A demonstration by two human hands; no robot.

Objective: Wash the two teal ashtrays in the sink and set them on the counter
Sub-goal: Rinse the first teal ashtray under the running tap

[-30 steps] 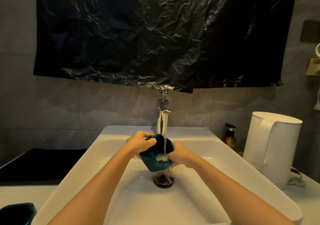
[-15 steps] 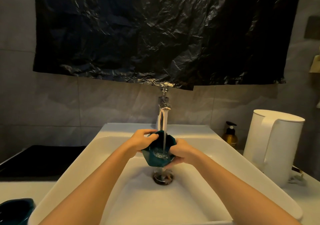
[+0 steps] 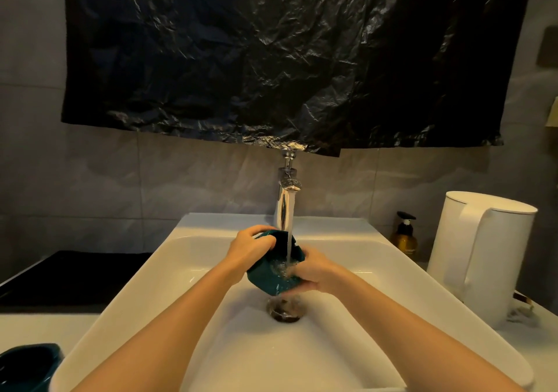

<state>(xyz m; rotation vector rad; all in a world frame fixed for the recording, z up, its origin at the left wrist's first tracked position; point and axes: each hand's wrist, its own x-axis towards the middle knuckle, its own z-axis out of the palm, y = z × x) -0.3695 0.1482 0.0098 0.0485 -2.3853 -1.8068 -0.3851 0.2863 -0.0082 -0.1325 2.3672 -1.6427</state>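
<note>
I hold one teal ashtray [image 3: 269, 277] over the white sink [image 3: 169, 273], tilted with its hollow facing up. My left hand [image 3: 249, 248] grips its far left rim. My right hand [image 3: 312, 267] holds its right side, with fingers at the hollow. Water runs from the chrome tap [image 3: 287, 198] straight into the ashtray and spills toward the drain [image 3: 283, 310]. The second teal ashtray [image 3: 27, 364] sits upright on the counter at the bottom left, cut off by the frame edge.
A white kettle [image 3: 480, 252] stands on the counter to the right of the sink, with an amber pump bottle [image 3: 404, 237] behind it. A black plastic sheet [image 3: 287, 59] hangs on the wall above the tap. A dark cooktop [image 3: 72, 273] lies to the left.
The ashtray has stayed under the stream while both hands shifted around it; my right hand has moved further onto its right side and the ashtray sits slightly lower than half a second ago.
</note>
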